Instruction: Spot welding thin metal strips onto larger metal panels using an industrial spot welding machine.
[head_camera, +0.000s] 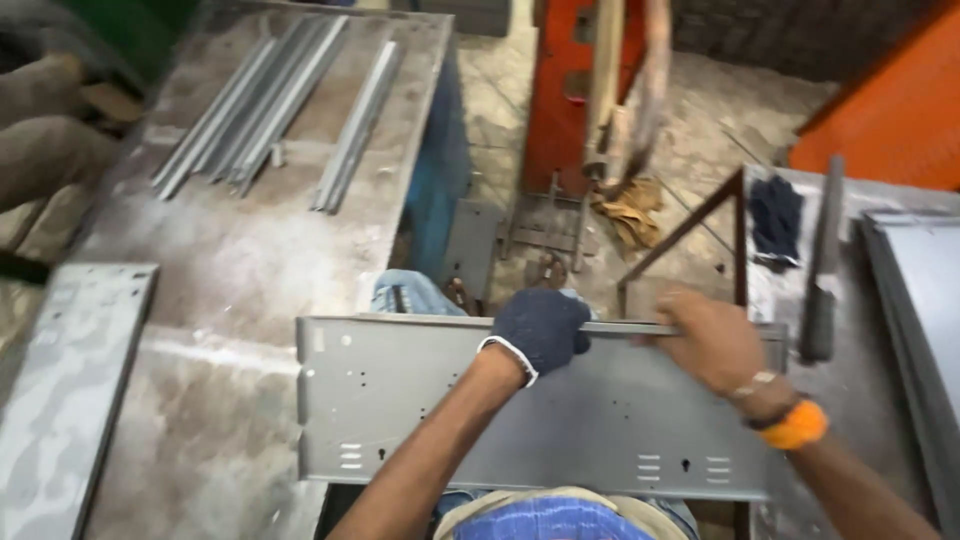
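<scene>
Worn steel workbench (230, 270) carried angle strips (260, 105) near its far edge. Grey punched panel (500, 420) bridged the bench gap; gloved left hand (540, 328) and bare right hand (712, 342) clamped its far rim. Orange machine (570, 90) stood behind.

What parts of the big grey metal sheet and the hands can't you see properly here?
- Metal sheet, head view: its near edge is hidden by the person's arms and shirt.
- Left hand: a dark glove covers it, and the fingertips curl over the sheet's far edge.
- Right hand: its fingertips are hidden behind that same edge.
- Long metal strips on the table: blurred, so their exact number is unclear.
</scene>
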